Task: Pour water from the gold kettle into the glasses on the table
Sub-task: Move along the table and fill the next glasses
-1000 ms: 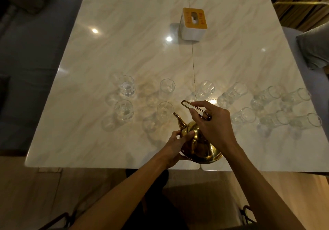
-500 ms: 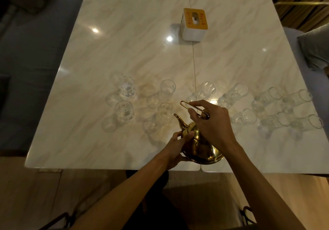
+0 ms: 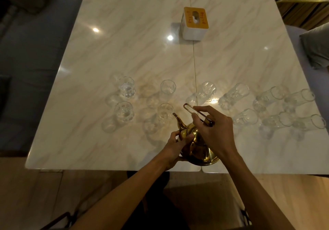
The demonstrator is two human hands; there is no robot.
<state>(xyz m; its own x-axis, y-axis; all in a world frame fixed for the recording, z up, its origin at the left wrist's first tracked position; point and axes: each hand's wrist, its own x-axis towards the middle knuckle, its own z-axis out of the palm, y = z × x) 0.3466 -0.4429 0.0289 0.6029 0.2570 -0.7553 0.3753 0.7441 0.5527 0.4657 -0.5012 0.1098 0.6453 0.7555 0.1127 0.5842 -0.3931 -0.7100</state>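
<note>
Closest to the table's near edge, the gold kettle (image 3: 197, 149) is tipped toward eleven o'clock. The left hand (image 3: 175, 145) curls its fingers around the front of the kettle's body, just under the spout (image 3: 179, 122). The right hand (image 3: 212, 130) grips the wire handle (image 3: 195, 112) from above, thumb and fingers closed around it.

Just beyond, the spout tip sits at the rim of the nearest glass (image 3: 164, 113). I can't make out a stream, nor how full that glass is. To pour well, I'd say keep the tip over the mouth, tilt slowly from the handle, and let the left hand steady the belly so nothing splashes.

Farther out, more glasses stand in two rows from nine to three o'clock; the far-left one (image 3: 126, 87) seems to hold water. At twelve o'clock, well apart, sits a tissue box (image 3: 195, 23) on the marble table (image 3: 124, 33).
</note>
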